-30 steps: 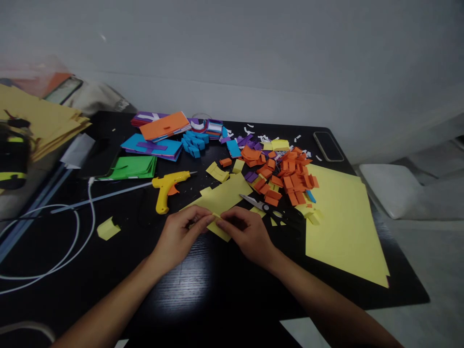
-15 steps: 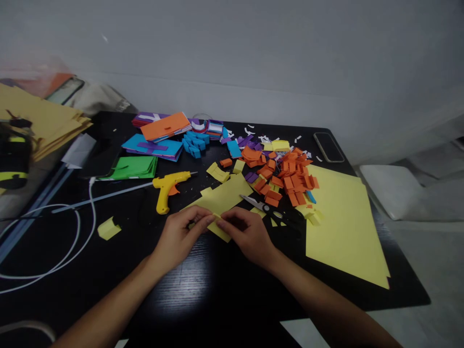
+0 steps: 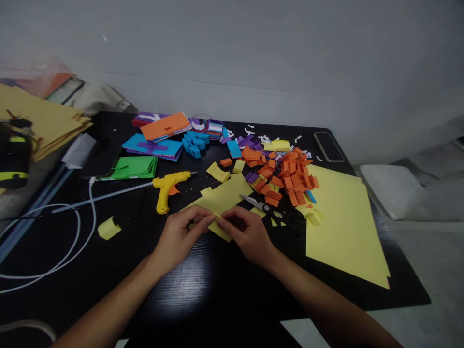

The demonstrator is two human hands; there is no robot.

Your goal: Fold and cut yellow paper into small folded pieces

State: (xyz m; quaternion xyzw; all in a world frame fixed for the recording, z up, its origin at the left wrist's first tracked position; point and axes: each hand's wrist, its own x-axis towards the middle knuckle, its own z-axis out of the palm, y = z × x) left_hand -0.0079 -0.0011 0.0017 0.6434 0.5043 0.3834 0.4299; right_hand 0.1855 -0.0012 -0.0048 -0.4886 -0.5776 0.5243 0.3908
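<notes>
Between my two hands is a small yellow paper piece (image 3: 220, 231), creased near its upper edge. My left hand (image 3: 186, 232) pinches its left side with thumb and fingers. On its right side, my right hand (image 3: 246, 233) pinches the same piece. Just behind the hands lies a yellow paper strip (image 3: 232, 193). Black-handled scissors (image 3: 266, 208) rest beyond my right hand, blades pointing left. A yellow glue gun (image 3: 166, 189) lies beyond my left hand, nozzle to the right. One folded yellow piece (image 3: 109, 228) sits alone on the left.
Orange folded pieces (image 3: 295, 176) are heaped at the back right, beside large yellow sheets (image 3: 344, 227) and a phone (image 3: 328, 147). Blue pieces (image 3: 195, 143), a green stack (image 3: 136, 167) and an orange packet (image 3: 166, 126) are farther back. A white cable (image 3: 94, 212) loops at left.
</notes>
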